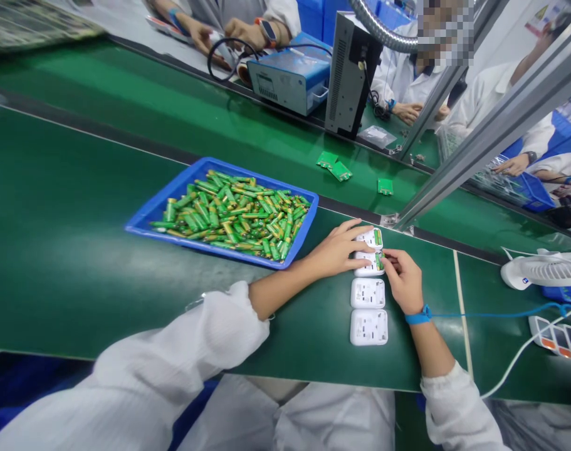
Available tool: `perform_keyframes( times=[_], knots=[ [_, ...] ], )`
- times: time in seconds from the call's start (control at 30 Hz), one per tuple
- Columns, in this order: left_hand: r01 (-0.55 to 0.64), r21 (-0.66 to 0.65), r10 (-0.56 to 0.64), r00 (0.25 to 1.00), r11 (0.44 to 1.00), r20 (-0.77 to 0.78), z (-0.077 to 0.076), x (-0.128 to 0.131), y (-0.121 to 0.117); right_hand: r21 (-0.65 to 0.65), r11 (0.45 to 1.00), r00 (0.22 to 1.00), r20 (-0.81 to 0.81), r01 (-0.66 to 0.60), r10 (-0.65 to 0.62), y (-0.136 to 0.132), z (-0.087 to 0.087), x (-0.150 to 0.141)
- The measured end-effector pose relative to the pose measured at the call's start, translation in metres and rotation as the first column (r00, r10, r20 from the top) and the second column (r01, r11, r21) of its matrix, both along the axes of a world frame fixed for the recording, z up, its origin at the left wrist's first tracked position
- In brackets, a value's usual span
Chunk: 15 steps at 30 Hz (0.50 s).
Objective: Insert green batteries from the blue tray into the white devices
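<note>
Four would be too exact a tally, so: several white plastic devices [368, 293] lie in a column on the green table, backs up. My left hand [338, 250] rests with fingers spread across the two farthest ones, steadying nothing visibly gripped. The farthest device [364, 238] has green batteries in its compartment. At the right edge of the second device [363, 272], my right hand [404, 280] pinches a small green battery [382, 255], partly hidden by the fingertips. The two nearest devices show no batteries. Left of my hands is a blue tray [219, 255] heaped with green-and-yellow batteries [233, 213].
Green circuit boards [340, 171] lie beyond the rail. A metal post [468, 125] rises at right, near a white fan [543, 268]. A blue cord runs from my right wristband [419, 315]. A blue box [289, 75] and co-workers' hands [242, 34] are across the bench.
</note>
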<state>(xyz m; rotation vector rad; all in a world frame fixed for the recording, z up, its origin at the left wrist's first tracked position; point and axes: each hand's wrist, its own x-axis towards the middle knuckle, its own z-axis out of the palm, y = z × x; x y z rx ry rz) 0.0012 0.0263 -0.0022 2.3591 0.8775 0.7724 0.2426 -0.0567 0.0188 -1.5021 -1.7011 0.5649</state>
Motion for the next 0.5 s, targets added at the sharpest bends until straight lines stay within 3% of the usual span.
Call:
perform_keyframes(
  times=[0.17, 0.3, 0.5],
  knots=[
    [-0.002, -0.017, 0.003, 1.000, 1.000, 0.008, 0.001, -0.001, -0.001, 0.024, 0.986, 0.967, 0.202, -0.163, 0.155, -0.008, 0.008, 0.008],
    [-0.002, -0.026, 0.003, 1.000, 1.000, 0.010, 0.002, -0.001, -0.001, -0.035, 0.979, 0.930, 0.308, -0.200, 0.201, -0.019, 0.007, 0.012],
    [0.009, -0.013, -0.009, 1.000, 1.000, 0.024, 0.002, 0.003, -0.001, 0.018, 0.989, 0.966, 0.216, -0.146, 0.139, -0.024, 0.006, 0.012]
  ],
)
